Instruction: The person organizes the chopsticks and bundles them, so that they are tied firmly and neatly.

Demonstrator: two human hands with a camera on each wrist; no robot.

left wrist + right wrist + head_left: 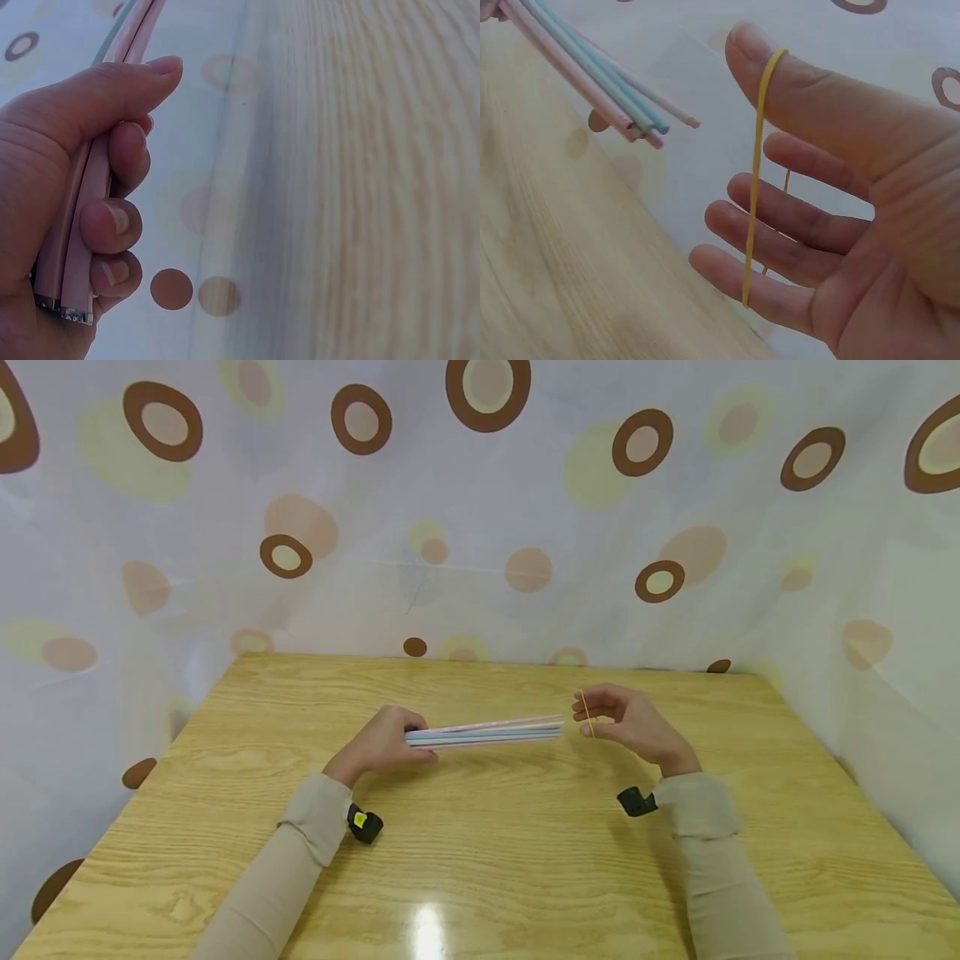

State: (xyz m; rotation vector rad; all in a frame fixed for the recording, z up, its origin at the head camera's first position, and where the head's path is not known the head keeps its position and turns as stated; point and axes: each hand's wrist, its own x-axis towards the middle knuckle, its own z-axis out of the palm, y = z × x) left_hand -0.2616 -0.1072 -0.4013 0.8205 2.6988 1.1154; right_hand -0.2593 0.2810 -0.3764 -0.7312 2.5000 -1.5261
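Observation:
A bundle of thin pink, blue and white sticks (487, 732) is gripped at its left end by my left hand (384, 742), above the table. My thumb and curled fingers wrap the pink sticks (84, 199) in the left wrist view; their near ends look silvery. The far ends of the bundle (607, 90) point toward my right hand (628, 720) without touching it. A yellow rubber band (754, 180) is looped around the thumb and fingers of the right hand and stretched between them. These fingers are spread apart, inside the band.
Beneath both hands lies a light wood-grain table (480, 827). Behind it and at the sides hangs a white cloth (480, 510) with brown, tan and yellow-green circles. Black wrist devices sit on the left wrist (365, 824) and right wrist (636, 802).

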